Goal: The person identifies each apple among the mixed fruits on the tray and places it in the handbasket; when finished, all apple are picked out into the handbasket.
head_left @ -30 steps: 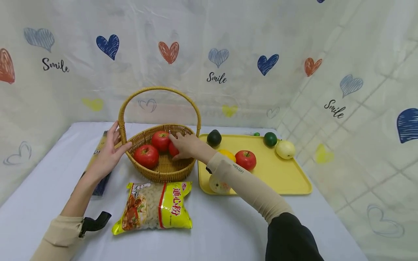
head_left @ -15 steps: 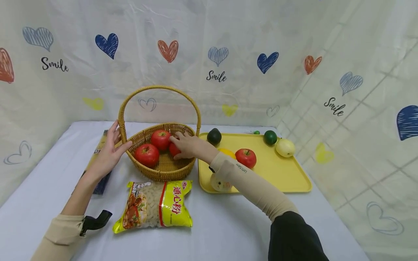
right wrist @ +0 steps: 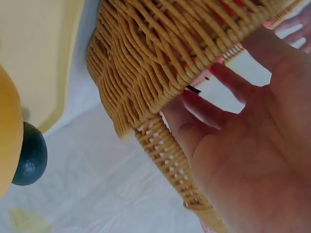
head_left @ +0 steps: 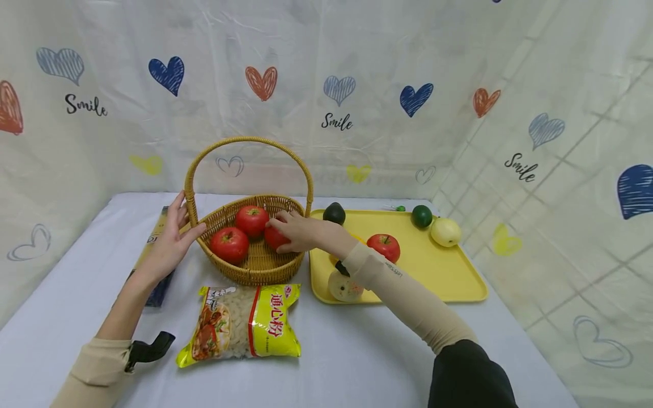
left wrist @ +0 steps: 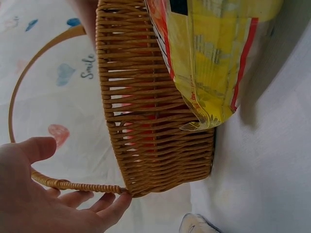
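In the head view, a wicker basket (head_left: 262, 276) with a tall arched handle holds three red apples. My left hand (head_left: 168, 243) touches the left foot of the handle, fingers behind it and thumb near the rim; in the left wrist view the thumb stands apart from the handle (left wrist: 92, 187). My right hand (head_left: 301, 231) reaches over the basket's right rim, its fingers loose at the right side of the rightmost apple (head_left: 274, 238). The other apples, one at the back (head_left: 252, 221) and one on the left (head_left: 229, 245), lie untouched.
A yellow tray (head_left: 433, 283) on the right carries a red apple (head_left: 384, 247), a dark green avocado-like fruit (head_left: 334, 213), another dark green fruit (head_left: 422, 217), pale round fruits and a yellow one. A pasta bag (head_left: 242, 321) lies before the basket; a dark package (head_left: 155, 292) lies left.
My right hand has drawn back slightly to the right, and more of the rightmost apple shows. Its forearm has shifted right too. My left hand stays at the handle.
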Motion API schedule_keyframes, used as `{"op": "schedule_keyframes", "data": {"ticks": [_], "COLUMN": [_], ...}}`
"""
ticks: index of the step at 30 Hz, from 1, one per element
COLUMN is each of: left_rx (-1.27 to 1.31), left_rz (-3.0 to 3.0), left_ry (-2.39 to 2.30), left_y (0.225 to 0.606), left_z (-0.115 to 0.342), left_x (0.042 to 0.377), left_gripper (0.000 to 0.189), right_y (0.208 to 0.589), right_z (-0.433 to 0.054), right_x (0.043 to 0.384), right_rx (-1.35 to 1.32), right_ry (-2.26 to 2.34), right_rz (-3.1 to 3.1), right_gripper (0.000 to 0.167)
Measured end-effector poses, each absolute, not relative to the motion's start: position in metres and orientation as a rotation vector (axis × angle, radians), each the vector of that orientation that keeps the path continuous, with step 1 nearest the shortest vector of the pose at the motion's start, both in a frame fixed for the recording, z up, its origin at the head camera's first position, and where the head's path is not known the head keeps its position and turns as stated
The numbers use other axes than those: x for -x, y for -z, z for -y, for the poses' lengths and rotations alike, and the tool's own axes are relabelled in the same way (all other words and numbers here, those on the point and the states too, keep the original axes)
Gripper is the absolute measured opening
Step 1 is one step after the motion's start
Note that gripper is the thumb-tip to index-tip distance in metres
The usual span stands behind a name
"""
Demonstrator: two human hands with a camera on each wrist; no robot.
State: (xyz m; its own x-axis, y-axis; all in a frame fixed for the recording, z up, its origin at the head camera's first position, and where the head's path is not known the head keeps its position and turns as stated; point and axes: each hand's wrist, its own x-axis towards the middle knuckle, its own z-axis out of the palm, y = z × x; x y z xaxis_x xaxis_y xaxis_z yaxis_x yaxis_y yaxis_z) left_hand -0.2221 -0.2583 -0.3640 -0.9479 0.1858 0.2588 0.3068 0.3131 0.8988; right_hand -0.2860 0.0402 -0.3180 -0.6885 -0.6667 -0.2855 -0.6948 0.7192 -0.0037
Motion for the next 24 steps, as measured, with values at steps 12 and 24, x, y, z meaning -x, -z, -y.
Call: {"op": "schedule_keyframes", "data": {"ticks": [12, 24], "left_rx": [0.451, 0.453], "left_rz": [2.467, 2.455], "left_ry": [1.705, 1.717], "left_y": [0.365, 0.365], "left_z": [0.260, 0.259], "left_x": [0.221, 0.224], "left_gripper": [0.091, 0.091], "right_y": [0.306, 0.303], "right_z": [-0.091, -0.149], "right_x": [0.263, 0.243], "right_rx": [1.239, 1.126], "right_ry": [-0.021, 0.127], "right_rz": [-2.647, -2.724], "right_gripper": [0.056, 0.050]}}
